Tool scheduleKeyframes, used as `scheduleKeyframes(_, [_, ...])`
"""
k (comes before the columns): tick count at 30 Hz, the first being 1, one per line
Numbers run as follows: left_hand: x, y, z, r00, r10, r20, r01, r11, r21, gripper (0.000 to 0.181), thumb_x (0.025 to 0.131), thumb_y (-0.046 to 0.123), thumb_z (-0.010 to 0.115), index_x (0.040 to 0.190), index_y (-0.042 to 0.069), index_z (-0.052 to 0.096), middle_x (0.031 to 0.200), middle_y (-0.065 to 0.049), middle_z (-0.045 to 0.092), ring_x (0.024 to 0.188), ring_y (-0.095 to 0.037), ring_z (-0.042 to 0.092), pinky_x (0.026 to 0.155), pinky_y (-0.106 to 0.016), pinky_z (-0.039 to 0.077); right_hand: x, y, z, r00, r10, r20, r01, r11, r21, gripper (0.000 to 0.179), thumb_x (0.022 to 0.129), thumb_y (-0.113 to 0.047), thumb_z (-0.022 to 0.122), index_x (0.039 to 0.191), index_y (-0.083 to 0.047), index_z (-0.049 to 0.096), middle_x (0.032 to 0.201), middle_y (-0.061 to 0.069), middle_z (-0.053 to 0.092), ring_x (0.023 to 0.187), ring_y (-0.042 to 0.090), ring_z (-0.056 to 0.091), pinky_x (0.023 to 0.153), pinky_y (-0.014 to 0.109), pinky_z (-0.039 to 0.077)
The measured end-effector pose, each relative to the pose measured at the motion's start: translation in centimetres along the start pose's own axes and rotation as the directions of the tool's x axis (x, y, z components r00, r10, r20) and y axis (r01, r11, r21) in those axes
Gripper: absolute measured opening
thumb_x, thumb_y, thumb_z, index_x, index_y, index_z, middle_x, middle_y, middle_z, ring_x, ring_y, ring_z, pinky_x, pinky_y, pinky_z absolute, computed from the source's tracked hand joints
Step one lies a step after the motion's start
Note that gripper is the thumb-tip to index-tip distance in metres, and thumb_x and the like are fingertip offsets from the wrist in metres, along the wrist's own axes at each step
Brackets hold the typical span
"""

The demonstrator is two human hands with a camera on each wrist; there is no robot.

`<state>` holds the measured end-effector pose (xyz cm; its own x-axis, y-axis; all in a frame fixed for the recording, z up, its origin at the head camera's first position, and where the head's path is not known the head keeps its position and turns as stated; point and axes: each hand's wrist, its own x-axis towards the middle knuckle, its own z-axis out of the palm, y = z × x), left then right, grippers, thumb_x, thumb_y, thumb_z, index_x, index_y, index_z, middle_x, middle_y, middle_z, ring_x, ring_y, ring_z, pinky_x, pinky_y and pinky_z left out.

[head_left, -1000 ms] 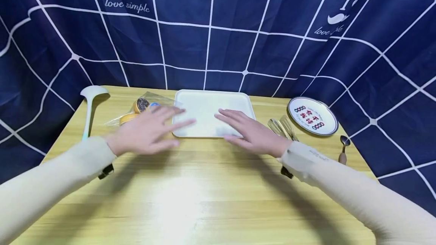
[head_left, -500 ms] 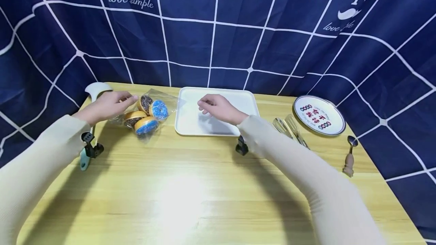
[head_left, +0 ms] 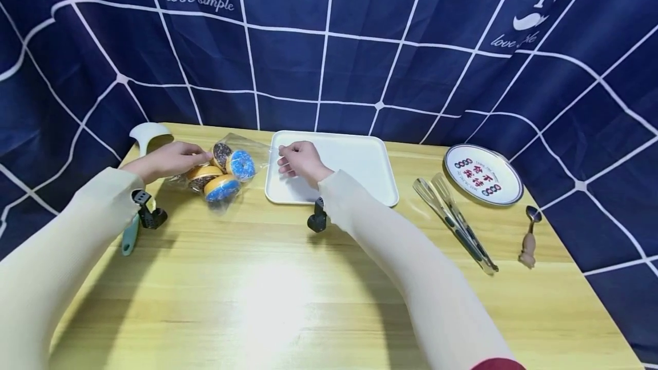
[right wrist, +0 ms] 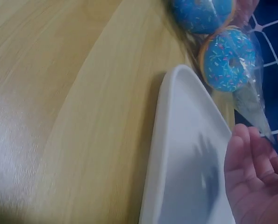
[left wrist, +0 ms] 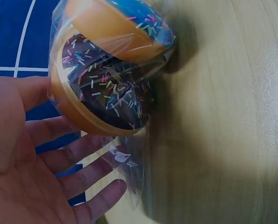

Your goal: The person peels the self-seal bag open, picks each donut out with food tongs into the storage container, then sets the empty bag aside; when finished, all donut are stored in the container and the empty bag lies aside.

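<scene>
The clear bag (head_left: 247, 143) of doughnuts (head_left: 222, 188) lies on the tabletop (head_left: 257, 307), just left of the white tray (head_left: 354, 170), with one corner drawn toward the tray. The left hand (head_left: 173, 160) touches the bag's left side; its grip is released, fingers spread and not closed round the load. The right hand (head_left: 304, 161) is above the tray's left end, fingers curled beside that corner; whether its grip has pinched the film cannot be told. Caution: lifting from the corner alone could tear the film or let it slip, since the weight would hang on one point. Unsupported doughnuts could shift inside the bag. A low left wrist could also displace the ladle (head_left: 149, 132), whose handle passes beneath it.
</scene>
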<state>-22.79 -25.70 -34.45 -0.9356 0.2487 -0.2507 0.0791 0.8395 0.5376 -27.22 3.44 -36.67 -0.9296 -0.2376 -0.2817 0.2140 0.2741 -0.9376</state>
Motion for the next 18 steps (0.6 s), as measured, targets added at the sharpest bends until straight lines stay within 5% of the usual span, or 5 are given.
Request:
scheduleKeyframes(10, [-0.2, -0.5, 0.1, 1.0, 0.023, -0.02, -0.023, 1.0, -0.021, 0.049, 0.112, 0.036, 0.047, 0.13, -0.007, 0.063, 0.093, -0.012, 0.065, 0.091, -0.026, 0.059, 0.08, -0.036, 0.046, 0.1, 0.1, 0.9, 0.999, 0.027, 0.025, -0.028, 0.999, 0.046, 0.016, 0.106, -0.01, 0.057, 0.106, 0.004, 0.064, 0.074, 0.002, 0.065, 0.059, 0.008, 0.063, 0.058, 0.02, 0.054])
scheduleKeyframes(18, [-1.1, -1.4, 0.3, 0.999, 0.014, 0.04, -0.013, 0.999, -0.036, 0.048, 0.11, 0.035, 0.051, 0.134, -0.005, 0.06, 0.124, -0.028, 0.068, 0.108, -0.033, 0.062, 0.087, -0.037, 0.049, -1.9, 0.8, 0.9, 0.981, 0.09, 0.174, -0.08, 0.995, -0.062, 0.018, 0.106, -0.008, 0.055, 0.09, -0.004, 0.062, 0.072, 0.002, 0.064, 0.06, 0.01, 0.062, 0.058, 0.021, 0.053])
